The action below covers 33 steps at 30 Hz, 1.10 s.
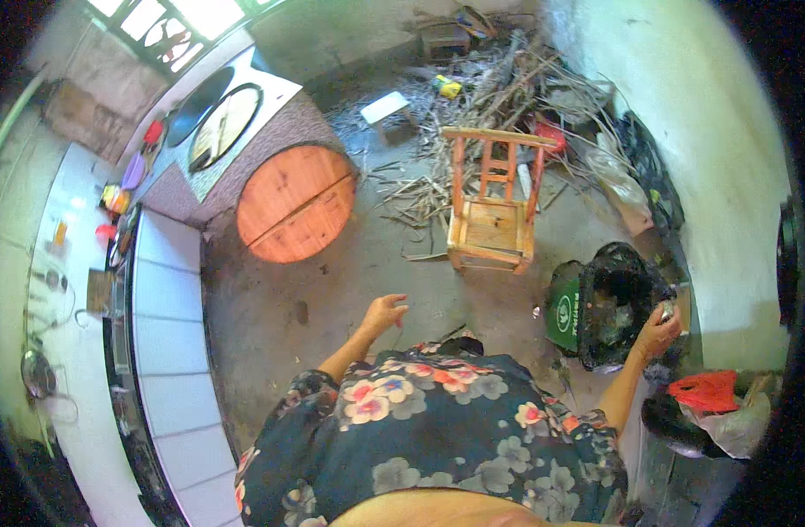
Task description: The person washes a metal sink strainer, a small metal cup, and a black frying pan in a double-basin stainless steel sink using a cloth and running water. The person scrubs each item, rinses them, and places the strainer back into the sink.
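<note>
My left hand (pixel 383 315) hangs over the concrete floor in front of my body, its fingers loosely bent and apart with nothing seen in them. Out to the right, my right hand (pixel 656 337) is at the right edge of a green waste bin (pixel 563 316) lined with a black plastic bag (pixel 593 356). Its fingers are closed around a small pale object (pixel 668 310), too small and blurred to name. The bin bears a white emblem and writing. Inside the dark bag, the contents are hard to make out.
Ahead stands a wooden chair (pixel 498 227), with piled sticks (pixel 508 92) behind it. A round wooden board (pixel 297 204) leans against the stove (pixel 290 125). Low white-fronted cabinets (pixel 172 342) run along the left. A red plastic bag (pixel 704 391) lies at the right, near the wall.
</note>
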{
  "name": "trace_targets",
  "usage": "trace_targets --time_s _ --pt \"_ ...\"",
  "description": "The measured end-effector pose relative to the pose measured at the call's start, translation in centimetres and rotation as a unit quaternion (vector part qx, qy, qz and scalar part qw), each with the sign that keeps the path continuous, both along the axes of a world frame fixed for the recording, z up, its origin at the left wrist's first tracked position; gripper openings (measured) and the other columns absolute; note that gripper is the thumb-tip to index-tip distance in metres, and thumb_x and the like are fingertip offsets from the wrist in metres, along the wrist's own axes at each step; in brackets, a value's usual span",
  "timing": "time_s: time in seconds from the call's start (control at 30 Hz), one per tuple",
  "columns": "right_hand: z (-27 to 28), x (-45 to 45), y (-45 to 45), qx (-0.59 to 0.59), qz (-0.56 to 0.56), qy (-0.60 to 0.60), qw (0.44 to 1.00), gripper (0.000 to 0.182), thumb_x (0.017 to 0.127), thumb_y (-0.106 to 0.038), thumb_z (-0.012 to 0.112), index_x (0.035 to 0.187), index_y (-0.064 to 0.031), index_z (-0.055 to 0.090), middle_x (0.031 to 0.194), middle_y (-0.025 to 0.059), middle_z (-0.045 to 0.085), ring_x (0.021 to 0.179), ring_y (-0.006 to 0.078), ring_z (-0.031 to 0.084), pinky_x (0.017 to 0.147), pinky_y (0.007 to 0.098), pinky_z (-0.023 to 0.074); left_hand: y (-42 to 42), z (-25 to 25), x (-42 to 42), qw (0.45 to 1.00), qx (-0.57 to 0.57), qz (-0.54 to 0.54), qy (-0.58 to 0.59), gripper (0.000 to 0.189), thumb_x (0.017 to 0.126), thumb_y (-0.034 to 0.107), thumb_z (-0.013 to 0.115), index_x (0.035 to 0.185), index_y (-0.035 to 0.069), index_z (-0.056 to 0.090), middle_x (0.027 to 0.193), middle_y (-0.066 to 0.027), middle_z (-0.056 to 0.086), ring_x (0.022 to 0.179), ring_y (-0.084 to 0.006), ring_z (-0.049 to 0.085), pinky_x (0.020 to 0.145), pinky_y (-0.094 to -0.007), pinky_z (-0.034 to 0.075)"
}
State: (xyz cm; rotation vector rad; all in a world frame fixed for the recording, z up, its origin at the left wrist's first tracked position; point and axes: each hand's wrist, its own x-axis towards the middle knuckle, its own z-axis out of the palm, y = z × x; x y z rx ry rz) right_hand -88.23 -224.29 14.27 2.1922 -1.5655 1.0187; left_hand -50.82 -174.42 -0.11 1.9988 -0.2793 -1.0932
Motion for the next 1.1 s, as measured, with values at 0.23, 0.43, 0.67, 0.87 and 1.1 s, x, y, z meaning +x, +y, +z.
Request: trace_targets --time_s 0.23,0.43,0.67,0.87,1.1 --pt "-10.8 6.2 2.9 0.495 -0.127 -0.521 0.684 0.052 0.082 -0.059 0.047 0.086 -0.0073 0.057 0.081 0.0107 0.059 0.064 0.0273 0.056 0.047 0.0422 0.0436 9.0 -1.4 -3.4 0.961 0.154 0.024 -0.230 0.033 0.070 0.012 0.056 0.102 0.010 0.066 0.103 -0.0145 0.063 0.093 -0.0311 0.060 0.083 -0.0405 0.047" --pt "-16.7 24.9 24.9 0.874 0.167 -0.237 0.390 0.041 0.075 -0.057 0.057 0.095 -0.0207 0.056 0.085 0.0020 0.059 0.063 0.0213 0.052 0.045 0.0351 0.0385 14.8 2.7 -4.9 0.951 0.084 0.297 -0.002 0.034 0.071 0.018 0.060 0.103 0.007 0.064 0.098 -0.0151 0.063 0.085 -0.0251 0.061 0.076 -0.0328 0.048" --pt "-10.5 38.9 50.7 0.948 0.319 0.011 -0.001 0.049 0.086 -0.057 0.044 0.109 -0.0146 0.054 0.100 0.0073 0.060 0.081 0.0241 0.059 0.063 0.0385 0.0483 23.1 6.1 -5.8 0.849 -0.019 0.336 -0.408 0.044 0.070 0.016 0.065 0.113 0.007 0.055 0.122 -0.0154 0.046 0.119 -0.0306 0.040 0.098 -0.0403 0.034" --pt "-0.7 38.6 66.6 0.938 0.336 0.087 -0.005 0.047 0.089 -0.051 0.041 0.113 -0.0124 0.054 0.103 0.0043 0.062 0.090 0.0201 0.059 0.076 0.0367 0.0487 30.1 14.4 -8.3 0.775 -0.027 0.394 -0.493 0.092 0.061 0.039 0.079 0.135 0.008 0.034 0.140 -0.0131 0.033 0.130 -0.0323 0.028 0.106 -0.0436 0.022" --pt "-2.7 43.4 79.0 0.942 0.292 0.153 -0.057 0.037 0.092 -0.042 0.044 0.104 -0.0105 0.058 0.090 0.0006 0.063 0.076 0.0135 0.060 0.061 0.0310 0.0482 39.0 17.7 -4.8 0.722 0.085 0.437 -0.530 0.074 0.059 0.023 0.080 0.120 0.005 0.044 0.123 -0.0123 0.048 0.121 -0.0345 0.038 0.102 -0.0446 0.028"
